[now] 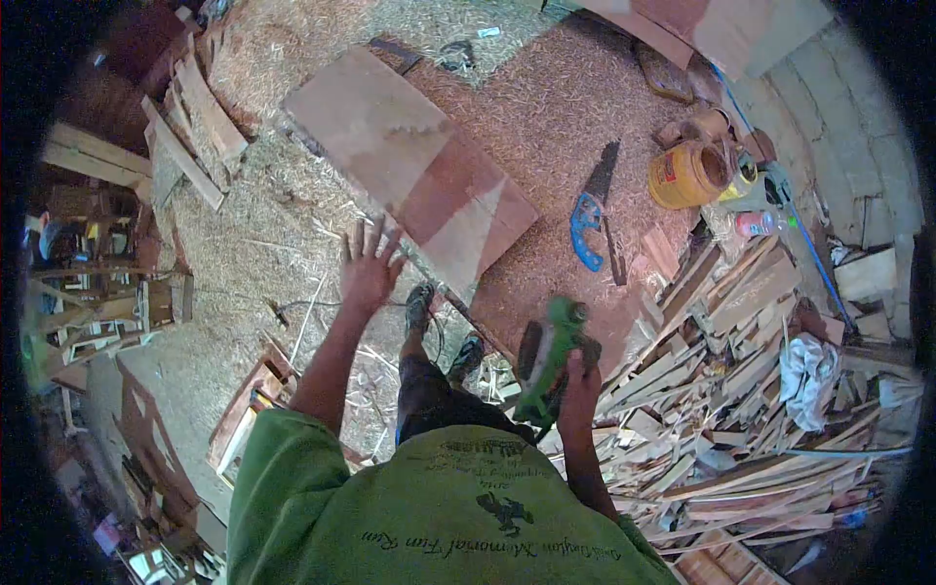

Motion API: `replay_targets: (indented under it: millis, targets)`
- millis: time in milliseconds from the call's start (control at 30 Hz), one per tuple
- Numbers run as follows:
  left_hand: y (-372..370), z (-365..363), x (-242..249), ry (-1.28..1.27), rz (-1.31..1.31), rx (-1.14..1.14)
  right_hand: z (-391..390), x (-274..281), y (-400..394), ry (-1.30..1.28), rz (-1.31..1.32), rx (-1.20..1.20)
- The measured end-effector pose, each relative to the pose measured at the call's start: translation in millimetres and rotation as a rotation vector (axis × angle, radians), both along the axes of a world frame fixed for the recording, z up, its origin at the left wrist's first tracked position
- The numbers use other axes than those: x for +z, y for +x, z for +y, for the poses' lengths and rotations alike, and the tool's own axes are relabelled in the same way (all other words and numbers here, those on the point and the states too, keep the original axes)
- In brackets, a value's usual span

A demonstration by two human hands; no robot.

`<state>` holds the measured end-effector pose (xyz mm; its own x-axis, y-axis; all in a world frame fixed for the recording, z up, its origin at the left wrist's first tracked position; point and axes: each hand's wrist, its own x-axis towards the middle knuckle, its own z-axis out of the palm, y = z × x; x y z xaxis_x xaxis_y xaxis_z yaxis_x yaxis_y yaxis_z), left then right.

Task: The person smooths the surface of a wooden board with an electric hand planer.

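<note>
My left hand (370, 271) is held out with its fingers spread and nothing in it, near the lower left edge of a large flat wooden board (414, 161). My right hand (581, 382) is wrapped round a green power tool (552, 359), held to the right of my legs and below the board's lower right corner. Part of that hand's grip is hidden by the tool. To the right of the board, a handsaw with a blue handle (585, 232) lies on the shavings-covered floor.
Wood offcuts (682, 390) are heaped at the right, with a white cloth (807, 382) on them. A yellow bucket (682, 175) stands at the upper right. Planks (210, 107) lie at the upper left. A cable (439, 336) runs near my feet.
</note>
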<state>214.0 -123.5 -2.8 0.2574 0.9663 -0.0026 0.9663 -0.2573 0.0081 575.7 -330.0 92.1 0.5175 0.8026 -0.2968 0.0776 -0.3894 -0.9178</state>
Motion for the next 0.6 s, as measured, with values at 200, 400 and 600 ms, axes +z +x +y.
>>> replay_targets:
  millis: [200, 400, 600]
  targets:
    - [-16.9, 63.4, 19.9, 0.043, -0.047, 0.102, 25.1, 23.2, -27.9, -0.043, -0.39, 0.398]
    - [-43.5, 170.2, 26.9, -0.104, -0.033, 0.272, 86.5, 27.1, -75.7, -0.067, -0.425, 0.696]
    - [-80.0, 246.7, 16.8, -0.313, -0.09, 0.251, 150.8, 13.6, -119.8, -0.171, -0.524, 0.824]
